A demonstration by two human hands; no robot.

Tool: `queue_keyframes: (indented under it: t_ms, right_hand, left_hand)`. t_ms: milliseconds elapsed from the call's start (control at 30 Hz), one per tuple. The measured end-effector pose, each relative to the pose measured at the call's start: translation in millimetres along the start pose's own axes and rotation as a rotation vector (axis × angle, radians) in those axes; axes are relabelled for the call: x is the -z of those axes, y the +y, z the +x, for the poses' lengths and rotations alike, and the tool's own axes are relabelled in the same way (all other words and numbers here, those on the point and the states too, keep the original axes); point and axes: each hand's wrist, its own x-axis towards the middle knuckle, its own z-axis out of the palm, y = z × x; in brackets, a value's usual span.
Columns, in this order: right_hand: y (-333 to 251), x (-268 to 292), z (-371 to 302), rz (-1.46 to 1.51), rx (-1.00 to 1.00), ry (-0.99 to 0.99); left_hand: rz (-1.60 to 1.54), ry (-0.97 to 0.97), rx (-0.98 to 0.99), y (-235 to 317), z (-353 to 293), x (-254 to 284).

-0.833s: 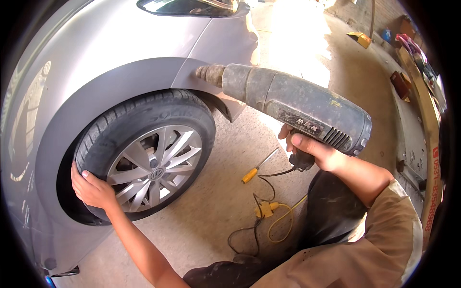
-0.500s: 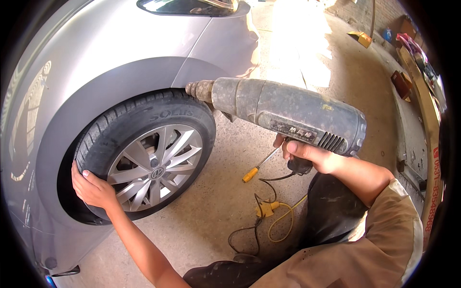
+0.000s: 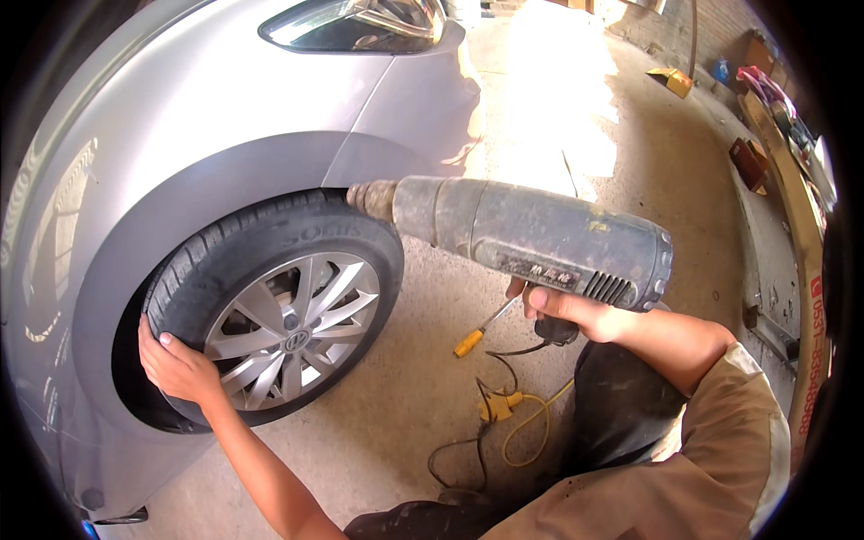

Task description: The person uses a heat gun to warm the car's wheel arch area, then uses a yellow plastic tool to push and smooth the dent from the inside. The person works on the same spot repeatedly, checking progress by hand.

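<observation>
A dusty grey heat gun (image 3: pixel 549 236) is in my right hand (image 3: pixel 576 310), fingers closed round its handle below the body. Its narrow metal nozzle points left, at the plastic wheel-arch trim (image 3: pixel 297 153) just above the top of the tyre (image 3: pixel 256 247); whether it touches cannot be told. My left hand (image 3: pixel 180 364) grips the tyre's rear side, fingers over the tread and thumb toward the sidewall. The silver spoked wheel (image 3: pixel 297 337) sits in the arch of a silver car (image 3: pixel 207 90).
On the concrete floor lie a screwdriver with a yellow handle (image 3: pixel 469 343), a yellow cable connector (image 3: pixel 500 406) and looping black and yellow cords. My bent dark-trousered leg (image 3: pixel 621 387) is below the heat gun. Boxes and a long brown beam (image 3: pixel 801 270) line the right side.
The car and wheel appear slightly lower in the picture as the view shifts. The heat gun appears lower too, its rear a little farther left. Both hands keep their holds.
</observation>
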Motion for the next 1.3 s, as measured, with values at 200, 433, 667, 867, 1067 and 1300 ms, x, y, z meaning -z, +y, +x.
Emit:
queue_keyframes:
  t_ms: [200, 433, 667, 867, 1067, 1300]
  right_hand:
    - [-2.3, -0.5, 1.3, 0.024, 0.054, 0.005]
    - [5.5, 2.3, -0.2, 0.060, 0.029, 0.033]
    - [2.5, -2.2, -0.9, 0.068, 0.002, -0.055]
    - [-3.3, 2.3, 0.9, 0.008, 0.062, 0.039]
    - [0.9, 1.8, 0.3, -0.001, 0.042, 0.017]
    - [-0.3, -3.3, -0.5, -0.013, 0.018, -0.030]
  left_hand:
    - [0.000, -0.009, 0.005, 0.3, 1.8, 4.9]
    - [-0.025, 0.003, -0.016, 1.1, 0.9, 2.7]
    - [-0.027, 0.001, -0.012, 0.0, 1.3, 3.5]
    - [-0.028, 0.003, -0.018, -1.0, 1.7, 4.2]
    - [-0.027, 0.000, -0.014, -0.3, 0.5, 2.7]
    - [-0.028, 0.003, -0.017, 0.3, 1.2, 3.7]
